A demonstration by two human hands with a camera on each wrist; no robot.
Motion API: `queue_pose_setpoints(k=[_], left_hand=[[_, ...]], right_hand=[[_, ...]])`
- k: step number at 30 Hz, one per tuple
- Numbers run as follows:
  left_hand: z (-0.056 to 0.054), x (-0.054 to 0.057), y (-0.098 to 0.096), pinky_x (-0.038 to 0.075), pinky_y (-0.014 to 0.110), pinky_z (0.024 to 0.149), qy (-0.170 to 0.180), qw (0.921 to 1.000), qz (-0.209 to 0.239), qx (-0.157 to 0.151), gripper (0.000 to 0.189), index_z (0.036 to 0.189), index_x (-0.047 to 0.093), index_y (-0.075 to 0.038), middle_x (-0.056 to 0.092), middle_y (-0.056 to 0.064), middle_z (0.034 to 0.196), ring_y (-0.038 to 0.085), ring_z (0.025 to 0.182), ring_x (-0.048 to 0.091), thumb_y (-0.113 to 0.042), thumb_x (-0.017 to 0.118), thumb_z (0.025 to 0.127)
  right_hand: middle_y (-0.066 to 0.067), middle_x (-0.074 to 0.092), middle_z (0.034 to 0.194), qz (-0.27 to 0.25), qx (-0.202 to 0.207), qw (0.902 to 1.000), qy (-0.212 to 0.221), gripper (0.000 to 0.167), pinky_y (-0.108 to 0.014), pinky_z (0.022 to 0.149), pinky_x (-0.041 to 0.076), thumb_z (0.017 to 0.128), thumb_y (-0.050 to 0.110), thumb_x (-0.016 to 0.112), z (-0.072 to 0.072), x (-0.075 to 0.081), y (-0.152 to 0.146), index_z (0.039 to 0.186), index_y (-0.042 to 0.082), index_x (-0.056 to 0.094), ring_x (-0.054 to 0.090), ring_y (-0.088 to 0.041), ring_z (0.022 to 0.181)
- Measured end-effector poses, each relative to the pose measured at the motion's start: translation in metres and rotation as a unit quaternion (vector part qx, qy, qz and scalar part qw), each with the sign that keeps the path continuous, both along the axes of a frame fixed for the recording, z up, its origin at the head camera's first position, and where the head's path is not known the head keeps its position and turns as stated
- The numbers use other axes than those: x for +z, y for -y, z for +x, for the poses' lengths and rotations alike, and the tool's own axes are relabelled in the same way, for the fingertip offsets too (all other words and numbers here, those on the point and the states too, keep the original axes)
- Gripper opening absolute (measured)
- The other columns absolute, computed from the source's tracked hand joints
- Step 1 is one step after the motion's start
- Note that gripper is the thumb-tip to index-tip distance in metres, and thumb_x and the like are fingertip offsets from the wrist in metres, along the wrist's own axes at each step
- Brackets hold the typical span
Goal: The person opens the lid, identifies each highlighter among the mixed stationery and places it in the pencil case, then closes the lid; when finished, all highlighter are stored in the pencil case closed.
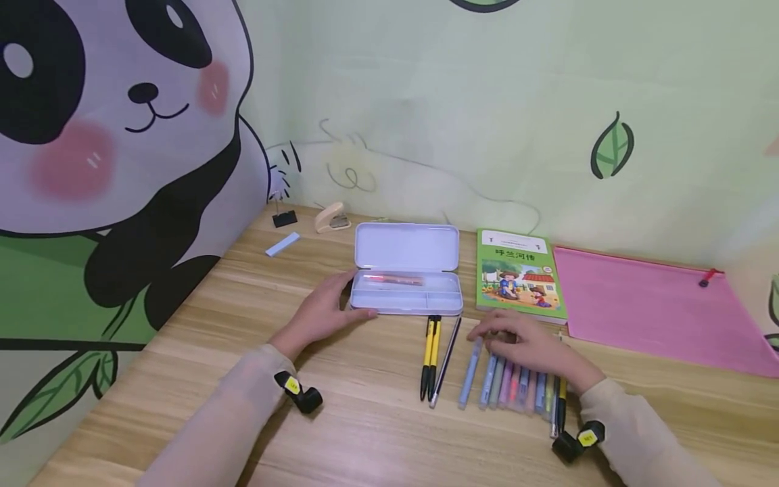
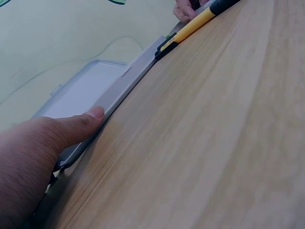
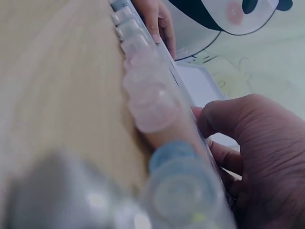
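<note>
The open pale lilac pencil case has its lid raised and a pinkish pen inside. My left hand grips the case's left end, thumb along the front wall; the left wrist view shows that thumb against the wall. My right hand reaches over a row of pastel markers, thumb and fingertips at the top end of the leftmost blue marker, pinching it. In the right wrist view the right hand's fingers are curled, and the blurred marker ends run alongside.
Two yellow-and-black pens and a dark pencil lie before the case. A green book and a pink zip pouch lie right. Behind left are a stapler, a black binder clip and a light-blue strip.
</note>
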State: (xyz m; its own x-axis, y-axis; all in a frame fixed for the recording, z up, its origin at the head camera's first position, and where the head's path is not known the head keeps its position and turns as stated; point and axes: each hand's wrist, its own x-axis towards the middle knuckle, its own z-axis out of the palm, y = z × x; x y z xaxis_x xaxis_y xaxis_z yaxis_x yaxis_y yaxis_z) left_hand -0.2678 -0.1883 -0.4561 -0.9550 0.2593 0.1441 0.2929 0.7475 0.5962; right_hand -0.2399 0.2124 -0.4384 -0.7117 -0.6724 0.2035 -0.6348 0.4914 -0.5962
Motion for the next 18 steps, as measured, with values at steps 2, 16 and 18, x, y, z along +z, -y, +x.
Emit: queue_pose_setpoints(k=[2, 16, 18], left_hand=[[0.0001, 0.0005, 0.0002, 0.031, 0.054, 0.117, -0.001, 1.0000, 0.000, -0.001, 0.104, 0.158, 0.032, -0.011, 0.040, 0.014, 0.157, 0.034, 0.144, 0.036, -0.068, 0.072, 0.081], [0.0007, 0.0022, 0.0007, 0.032, 0.052, 0.117, -0.001, 1.0000, 0.000, -0.008, 0.102, 0.159, 0.030, -0.012, 0.041, 0.014, 0.156, 0.032, 0.143, 0.037, -0.066, 0.071, 0.083], [0.0004, 0.0019, 0.0006, 0.032, 0.052, 0.117, -0.001, 1.0000, 0.002, -0.008, 0.102, 0.159, 0.031, -0.012, 0.041, 0.013, 0.156, 0.032, 0.143, 0.037, -0.066, 0.072, 0.083]], right_hand=[[0.010, 0.067, 0.120, 0.005, -0.004, 1.0000, 0.005, 0.028, -0.046, 0.097, 0.051, 0.092, 0.011, 0.070, 0.0002, 0.0013, 0.0020, 0.115, 0.026, 0.074, 0.060, -0.017, 0.117], [0.012, 0.063, 0.112, -0.002, 0.033, 0.9989, 0.034, 0.023, -0.040, 0.090, 0.048, 0.088, 0.026, 0.078, -0.0034, -0.0021, -0.0038, 0.110, 0.030, 0.072, 0.057, -0.015, 0.105], [0.012, 0.064, 0.112, -0.006, 0.036, 0.9984, 0.043, 0.022, -0.040, 0.090, 0.047, 0.088, 0.026, 0.078, -0.0036, -0.0012, -0.0041, 0.108, 0.030, 0.072, 0.057, -0.015, 0.105]])
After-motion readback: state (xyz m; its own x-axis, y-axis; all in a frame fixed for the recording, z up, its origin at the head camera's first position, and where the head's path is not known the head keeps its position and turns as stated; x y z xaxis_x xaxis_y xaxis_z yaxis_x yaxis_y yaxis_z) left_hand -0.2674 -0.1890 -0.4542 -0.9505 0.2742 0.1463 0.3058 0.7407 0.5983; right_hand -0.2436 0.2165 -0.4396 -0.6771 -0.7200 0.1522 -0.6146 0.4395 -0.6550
